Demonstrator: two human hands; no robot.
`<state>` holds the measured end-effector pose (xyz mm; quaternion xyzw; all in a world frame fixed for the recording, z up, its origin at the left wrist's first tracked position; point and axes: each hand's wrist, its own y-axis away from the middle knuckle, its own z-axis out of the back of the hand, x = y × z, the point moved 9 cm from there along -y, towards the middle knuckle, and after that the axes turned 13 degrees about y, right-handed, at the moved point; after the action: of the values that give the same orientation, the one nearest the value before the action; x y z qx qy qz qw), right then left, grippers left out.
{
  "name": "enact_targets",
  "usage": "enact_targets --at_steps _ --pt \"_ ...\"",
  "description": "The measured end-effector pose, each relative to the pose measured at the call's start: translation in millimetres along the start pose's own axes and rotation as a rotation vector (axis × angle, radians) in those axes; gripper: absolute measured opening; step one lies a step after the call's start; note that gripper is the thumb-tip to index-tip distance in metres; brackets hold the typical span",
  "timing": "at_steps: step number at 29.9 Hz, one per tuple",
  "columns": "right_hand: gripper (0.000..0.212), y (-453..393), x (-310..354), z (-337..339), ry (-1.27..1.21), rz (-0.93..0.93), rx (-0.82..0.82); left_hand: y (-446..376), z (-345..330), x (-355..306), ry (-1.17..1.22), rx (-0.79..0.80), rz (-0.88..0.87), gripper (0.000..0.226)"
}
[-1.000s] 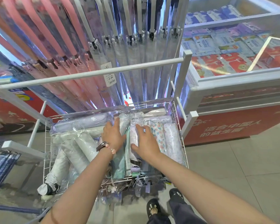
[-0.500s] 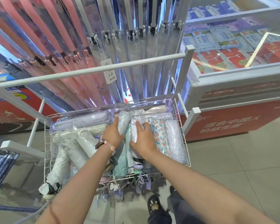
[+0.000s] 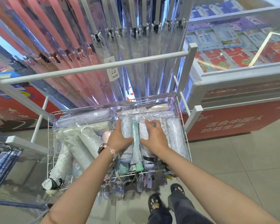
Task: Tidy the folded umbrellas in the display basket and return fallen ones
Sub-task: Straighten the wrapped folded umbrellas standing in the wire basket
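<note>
A white wire display basket (image 3: 185, 136) holds several folded umbrellas in clear sleeves. On its right side they lie in a row: a pale floral one (image 3: 126, 128), a mint green one (image 3: 135, 135), a white floral one (image 3: 144, 130), a colourful print (image 3: 163, 126) and another floral one (image 3: 176, 136). My left hand (image 3: 118, 138) rests flat on the pale floral umbrella. My right hand (image 3: 153, 136) lies flat over the white floral one, fingers spread. On the left, grey umbrellas (image 3: 87, 143) lie askew, and one (image 3: 55, 180) pokes out past the front rim.
Long pink and clear umbrellas (image 3: 90, 46) hang on the rack behind a white rail (image 3: 94, 70). A chest freezer (image 3: 233, 81) with a red front stands at right. A dark wire rack (image 3: 2, 159) is at left. My feet (image 3: 155, 202) stand on grey tiles below the basket.
Both hands have slid a little toward the back of the basket over the row of umbrellas. The mint green umbrella now shows between them.
</note>
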<state>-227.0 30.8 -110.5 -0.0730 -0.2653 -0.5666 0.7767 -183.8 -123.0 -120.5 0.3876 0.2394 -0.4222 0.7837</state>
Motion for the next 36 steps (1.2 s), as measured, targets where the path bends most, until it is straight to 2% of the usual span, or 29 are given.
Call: enact_targets --at_steps 4,12,17,23,27,36 --pt "0.080 4.9 -0.6 1.4 0.121 0.039 -0.014 5.6 -13.6 3.9 0.076 0.021 0.047 0.103" --pt "0.080 12.6 1.6 -0.9 0.248 0.043 -0.041 14.4 -23.9 -1.9 0.026 -0.005 0.034 0.102" --pt "0.080 15.2 2.4 3.8 0.369 0.066 -0.121 20.1 -24.4 -4.2 -0.003 -0.013 0.016 0.104" --pt "0.081 14.7 -5.0 4.6 0.356 0.063 -0.117 23.2 -24.7 -6.7 0.056 0.025 0.013 0.106" --pt "0.081 15.9 -4.4 3.1 0.355 0.078 -0.122 24.8 -24.3 -9.0 0.124 0.080 0.036 0.095" --pt "0.081 12.4 -8.3 0.5 0.358 0.087 -0.076 25.3 -31.5 -15.1 0.072 0.107 0.002 0.094"
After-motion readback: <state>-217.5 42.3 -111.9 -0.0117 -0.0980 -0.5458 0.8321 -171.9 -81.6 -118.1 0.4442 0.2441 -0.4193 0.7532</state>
